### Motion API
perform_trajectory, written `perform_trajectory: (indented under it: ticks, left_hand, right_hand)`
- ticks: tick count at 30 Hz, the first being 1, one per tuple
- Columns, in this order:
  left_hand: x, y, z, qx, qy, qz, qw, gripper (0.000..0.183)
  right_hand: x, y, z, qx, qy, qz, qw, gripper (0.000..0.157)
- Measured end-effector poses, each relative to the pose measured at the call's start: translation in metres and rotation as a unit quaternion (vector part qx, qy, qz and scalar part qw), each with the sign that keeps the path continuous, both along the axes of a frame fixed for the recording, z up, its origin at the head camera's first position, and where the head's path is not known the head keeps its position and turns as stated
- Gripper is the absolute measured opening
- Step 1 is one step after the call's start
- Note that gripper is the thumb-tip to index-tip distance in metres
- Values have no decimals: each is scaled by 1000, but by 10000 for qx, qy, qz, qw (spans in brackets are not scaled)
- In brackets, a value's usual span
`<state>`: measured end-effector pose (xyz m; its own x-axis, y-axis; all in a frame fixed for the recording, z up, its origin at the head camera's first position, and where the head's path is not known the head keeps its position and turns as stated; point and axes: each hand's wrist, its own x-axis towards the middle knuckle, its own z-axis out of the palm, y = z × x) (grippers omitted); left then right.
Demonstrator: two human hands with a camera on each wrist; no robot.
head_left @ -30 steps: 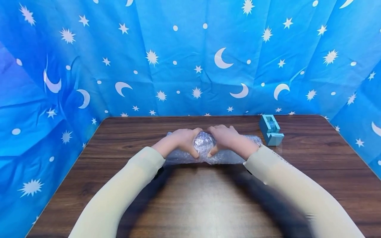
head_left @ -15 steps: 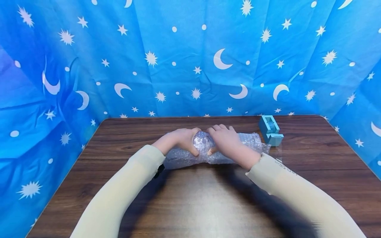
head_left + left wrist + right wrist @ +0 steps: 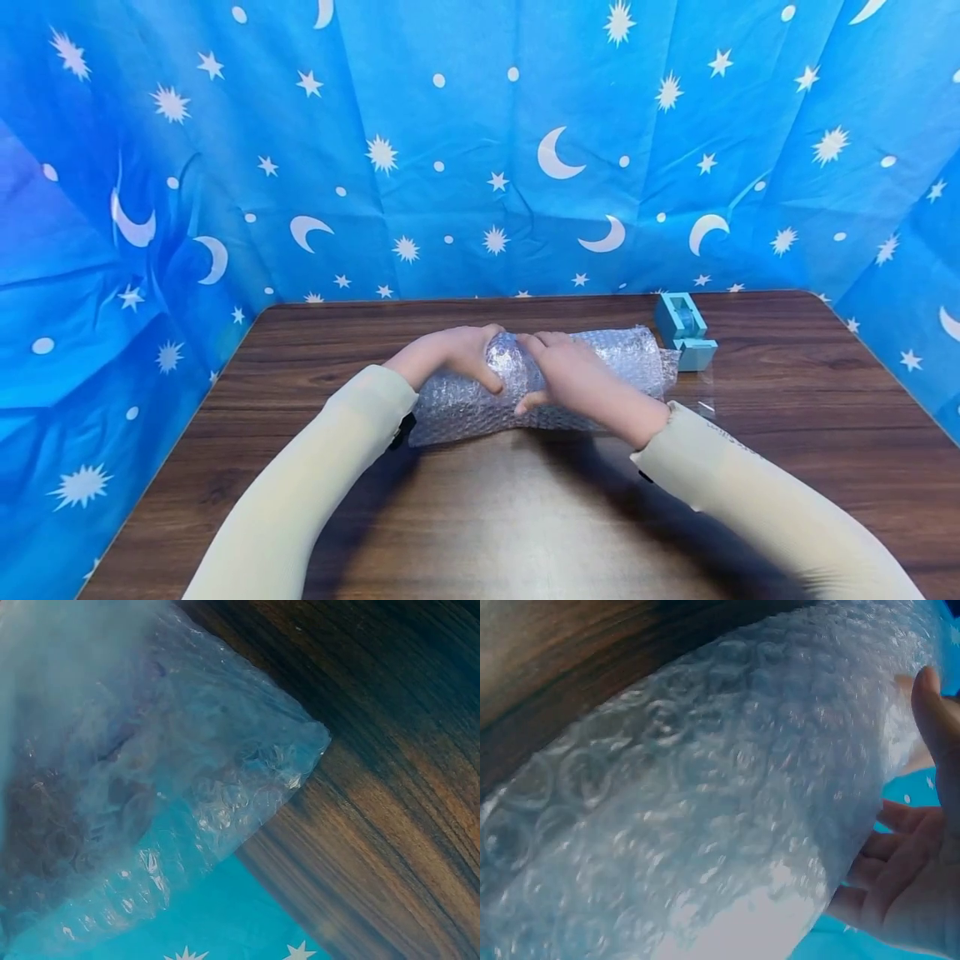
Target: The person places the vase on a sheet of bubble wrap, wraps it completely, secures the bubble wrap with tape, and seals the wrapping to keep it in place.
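Note:
A roll-like bundle of clear bubble wrap [image 3: 626, 354] lies crosswise on the table, with a shiny rounded bulge between the hands. My left hand [image 3: 459, 354] grips the bundle left of the bulge, fingers over its far side and thumb on the near side. Right of the bulge, my right hand [image 3: 573, 375] holds the wrap, with fingers reaching over the top and thumb toward me. In the right wrist view the wrap [image 3: 705, 787] fills most of the picture, with the right hand's fingers and thumb around its edge. What lies inside the wrap cannot be made out.
A light blue tape dispenser [image 3: 686, 333] stands just beyond the wrap's right end. A short clear strip, apparently tape, shows near the right sleeve. The dark wood table [image 3: 480, 517] ends at a blue curtain [image 3: 480, 125] with stars and moons.
My right hand has turned and shifted slightly toward me and right. The wrap's front edge has come nearer, and more of its right end shows. The left hand stays almost in place.

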<state>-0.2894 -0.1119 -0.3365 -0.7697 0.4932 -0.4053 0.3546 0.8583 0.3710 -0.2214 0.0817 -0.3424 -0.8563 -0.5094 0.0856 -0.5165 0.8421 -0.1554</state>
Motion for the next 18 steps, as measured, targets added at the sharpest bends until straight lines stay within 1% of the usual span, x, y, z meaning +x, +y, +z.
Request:
perform_trajectory:
  ticks: [4, 8, 10, 12, 16, 18]
  left_hand:
    - [0, 0, 0, -50, 36, -43, 10000, 97]
    - [-2, 2, -1, -121, -2, -127, 9998, 98]
    - [-3, 1, -1, -125, -37, -161, 9998, 99]
    - [-5, 0, -1, -60, -86, -171, 9998, 98]
    - [-10, -6, -1, 177, -244, -113, 9995, 94]
    - [-12, -9, -2, 233, -322, -98, 9992, 93]
  right_hand:
    - [-2, -3, -8, 190, 27, -9, 9998, 120]
    - [-8, -3, -19, 228, 0, -148, 9996, 129]
    - [-12, -4, -24, 273, 27, -183, 9995, 130]
    - [-17, -6, -27, 334, 158, -178, 9992, 130]
    - [-24, -11, -32, 486, 555, -151, 9972, 125]
    - [-27, -13, -33, 558, 666, -179, 9961, 122]
